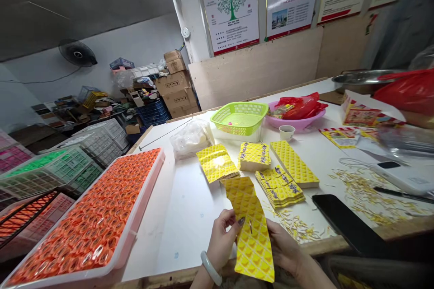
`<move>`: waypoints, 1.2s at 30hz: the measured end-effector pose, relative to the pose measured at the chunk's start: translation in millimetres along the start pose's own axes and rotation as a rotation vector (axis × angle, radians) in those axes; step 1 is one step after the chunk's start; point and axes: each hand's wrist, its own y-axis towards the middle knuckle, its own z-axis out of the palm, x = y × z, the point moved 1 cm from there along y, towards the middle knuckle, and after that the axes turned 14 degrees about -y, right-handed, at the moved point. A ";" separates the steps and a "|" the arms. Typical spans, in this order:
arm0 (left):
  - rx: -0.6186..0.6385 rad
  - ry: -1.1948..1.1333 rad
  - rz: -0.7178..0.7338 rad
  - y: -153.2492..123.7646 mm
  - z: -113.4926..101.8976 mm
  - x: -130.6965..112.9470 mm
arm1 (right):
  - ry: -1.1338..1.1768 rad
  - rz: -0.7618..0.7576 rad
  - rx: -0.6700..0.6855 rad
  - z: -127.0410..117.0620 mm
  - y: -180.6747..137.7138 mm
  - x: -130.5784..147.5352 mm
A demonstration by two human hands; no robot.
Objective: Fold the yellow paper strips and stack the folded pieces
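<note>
Near the table's front edge, a long yellow sheet [254, 248] printed with a repeating diamond pattern is held up, slightly bent. My left hand [222, 237], with a pale bangle at the wrist, pinches its left edge, the thumb lying on the front. Gripping the right edge is my right hand [283, 246], its fingers mostly hidden behind the sheet. A small slit or dark mark shows mid-sheet. Beyond my hands lie a stack of patterned yellow sheets [217, 165], a stack of yellow printed cards [254, 153], a second card stack [280, 189] and a long yellow stack [294, 162].
Left stands a white tray [134, 235] of orange round pieces. A green basket [239, 117], pink basin [294, 122], small cup [286, 132] and plastic bag [191, 137] sit farther back. Right are a black phone [349, 223], yellow paper scraps [362, 194] and a white device [405, 176].
</note>
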 end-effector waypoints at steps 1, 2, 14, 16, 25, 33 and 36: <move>0.000 -0.028 -0.030 -0.3 -1.0 -0.4 | -0.069 -0.058 -0.039 -2.2 0.0 3.7; 0.002 -0.070 -0.069 -0.8 -2.0 -0.5 | -0.173 -0.132 -0.106 -5.6 -0.1 8.1; -0.002 -0.112 -0.164 -7.0 5.3 -1.7 | -0.308 -0.392 -0.278 -8.7 -2.0 34.7; -0.041 -0.087 -0.101 -1.6 4.9 -1.1 | -0.275 -0.392 -0.225 -2.7 -3.4 32.8; -0.128 -0.100 0.074 9.9 12.4 6.3 | -0.433 -0.368 -0.290 0.8 -3.8 28.8; -0.125 0.084 0.175 1.1 13.9 9.3 | -0.545 -0.346 -0.401 -5.7 0.3 22.3; -0.123 -0.066 0.116 4.5 13.9 6.6 | -0.326 -0.324 -0.262 -7.0 -3.9 26.4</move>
